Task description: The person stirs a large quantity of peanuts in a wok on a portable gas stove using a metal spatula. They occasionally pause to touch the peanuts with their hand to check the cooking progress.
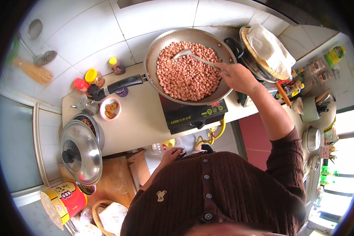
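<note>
A deep wok (152,43) with a long black handle sits on a black gas stove (185,118), filled with pinkish-brown peanuts (188,80). My right hand (240,77) reaches over the wok's right side, closed around the handle of a metal spatula (200,59). The spatula's head rests among the peanuts, partly sunk in them. Low beside my waist, my left hand (172,154) is away from the wok, its fingers curled by something small and dark that I cannot make out.
Left of the wok stand a pink-rimmed bowl (103,109) of brown pieces, capped jars (93,77) and a pot (99,133) under a tilted metal lid (82,157). A cloth-covered basket (269,51) is at the right. A yellow hose (220,131) hangs below the stove.
</note>
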Demonstrator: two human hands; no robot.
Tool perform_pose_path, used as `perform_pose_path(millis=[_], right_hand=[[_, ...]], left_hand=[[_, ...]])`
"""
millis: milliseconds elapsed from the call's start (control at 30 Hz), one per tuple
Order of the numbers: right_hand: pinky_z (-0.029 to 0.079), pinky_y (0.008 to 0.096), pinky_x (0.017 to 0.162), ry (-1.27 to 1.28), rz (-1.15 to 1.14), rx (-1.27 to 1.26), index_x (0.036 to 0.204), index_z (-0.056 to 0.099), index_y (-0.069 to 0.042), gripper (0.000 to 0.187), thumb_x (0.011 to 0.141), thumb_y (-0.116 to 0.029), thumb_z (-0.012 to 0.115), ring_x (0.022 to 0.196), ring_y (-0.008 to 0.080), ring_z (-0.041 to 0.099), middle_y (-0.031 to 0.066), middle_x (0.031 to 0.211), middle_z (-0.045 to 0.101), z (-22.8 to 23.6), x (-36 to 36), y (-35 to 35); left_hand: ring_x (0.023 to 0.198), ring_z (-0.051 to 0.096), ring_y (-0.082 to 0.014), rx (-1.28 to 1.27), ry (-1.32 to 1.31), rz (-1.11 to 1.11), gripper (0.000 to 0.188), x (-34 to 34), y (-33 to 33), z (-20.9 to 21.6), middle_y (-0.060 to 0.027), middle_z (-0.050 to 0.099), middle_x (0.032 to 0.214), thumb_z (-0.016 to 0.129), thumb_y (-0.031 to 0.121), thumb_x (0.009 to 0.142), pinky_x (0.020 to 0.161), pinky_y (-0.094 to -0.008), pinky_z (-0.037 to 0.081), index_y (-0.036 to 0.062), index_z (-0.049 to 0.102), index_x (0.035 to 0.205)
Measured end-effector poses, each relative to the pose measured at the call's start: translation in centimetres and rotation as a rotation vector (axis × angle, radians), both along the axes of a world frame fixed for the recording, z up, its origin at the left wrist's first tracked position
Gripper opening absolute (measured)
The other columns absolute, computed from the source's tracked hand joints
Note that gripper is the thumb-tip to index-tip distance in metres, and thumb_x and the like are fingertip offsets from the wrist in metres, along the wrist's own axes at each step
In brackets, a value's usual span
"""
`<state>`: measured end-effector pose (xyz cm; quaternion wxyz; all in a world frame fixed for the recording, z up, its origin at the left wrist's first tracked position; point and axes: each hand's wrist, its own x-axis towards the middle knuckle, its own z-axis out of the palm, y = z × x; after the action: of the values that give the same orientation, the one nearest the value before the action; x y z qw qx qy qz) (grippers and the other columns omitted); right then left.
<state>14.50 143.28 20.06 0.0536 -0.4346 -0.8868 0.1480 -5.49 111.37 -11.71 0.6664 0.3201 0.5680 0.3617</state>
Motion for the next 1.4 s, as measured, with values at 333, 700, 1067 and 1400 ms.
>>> perform_pose_path(millis=[333,700,1067,1400], right_hand=[[0.050,0.0434,0.081,-0.128,-0.165,-0.131,0.132,0.057,-0.011,0.041,0.091,-0.014,0.055,0.092,0.0399,0.063,0.0221,0.102,0.067,4.8,7.7,-8.7],[0.050,0.0391,0.077,0.009,-0.005,-0.268,0.132,0.057,-0.008,0.039,0.093,-0.013,0.054,0.082,0.0340,0.066,0.0224,0.094,0.068,4.7,7.1,-9.3],[0.050,0.0366,0.078,0.092,-0.083,-0.006,0.135,0.053,-0.007,0.039,0.097,-0.016,0.052,0.080,0.0332,0.065,0.0236,0.092,0.066,-0.7,8.2,-3.0],[0.049,0.0378,0.063,0.127,-0.016,-0.433,0.140,0.048,-0.013,0.041,0.098,-0.015,0.048,0.058,0.0284,0.058,0.0195,0.065,0.057,4.2,6.1,-12.3]], left_hand=[[0.091,0.063,-0.0122,-0.032,0.011,-0.020,0.032,0.0,0.4,0.0,-0.0038,0.068,0.104,0.054,0.029,0.099,0.081,-0.0272,0.051,0.0070,0.066,0.119],[0.096,0.063,-0.0126,-0.001,-0.020,-0.100,0.032,-0.2,1.2,-0.2,-0.0057,0.067,0.108,0.055,0.027,0.099,0.085,-0.0273,0.051,0.0051,0.065,0.120],[0.099,0.062,-0.0138,-0.124,-0.015,-0.011,0.032,-1.1,0.0,0.8,-0.0055,0.066,0.111,0.054,0.024,0.101,0.087,-0.0270,0.049,0.0034,0.062,0.123],[0.087,0.060,-0.0095,-0.055,0.020,-0.014,0.032,-2.1,1.9,2.0,-0.0019,0.067,0.108,0.055,0.029,0.100,0.074,-0.0235,0.048,0.0064,0.065,0.120]])
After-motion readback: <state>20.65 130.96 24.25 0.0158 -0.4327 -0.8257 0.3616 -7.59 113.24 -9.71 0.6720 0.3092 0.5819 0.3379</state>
